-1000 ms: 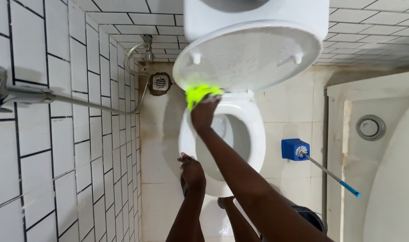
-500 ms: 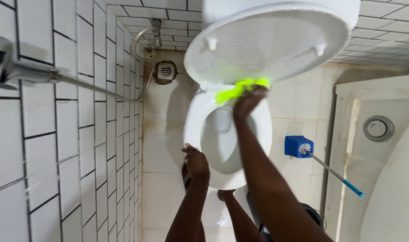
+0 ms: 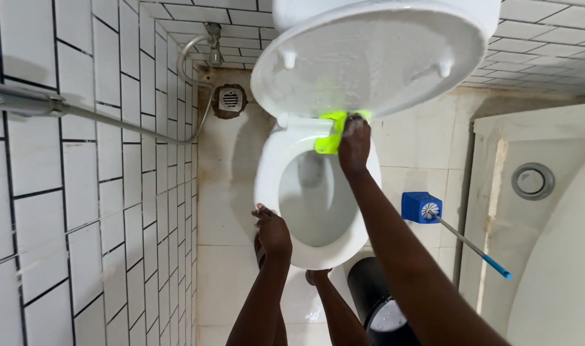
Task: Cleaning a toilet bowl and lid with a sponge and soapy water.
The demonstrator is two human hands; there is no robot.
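Head view looks down on a person wiping the back of a white toilet bowl rim [image 3: 270, 186], just under the hinge of the raised lid [image 3: 369, 61]. For the wipe to go well, a sound judgement is that the cloth should stay flat and pressed into the seam where rim meets lid, working across in short strokes, while the other hand steadies the body so that weight does not shift onto the wet porcelain. The right hand [image 3: 354, 144] is curled closed over a bright yellow-green cloth [image 3: 331, 136], which lies bunched against the rear of the rim, partly under the fingers and partly trailing toward the bowl opening. The left hand [image 3: 273, 232] is loosely spread, palm down, resting on the near-left edge of the rim and holding nothing. Beyond the right forearm, on the tiled floor [image 3: 222, 211], stands a blue toilet brush holder [image 3: 415, 204] with a thin-handled brush [image 3: 462, 238] slanting away. Near the right elbow sits a dark round bin [image 3: 375, 298]. Past the left hand, a floor drain [image 3: 230, 100] lies by the tiled wall [image 3: 87, 192].
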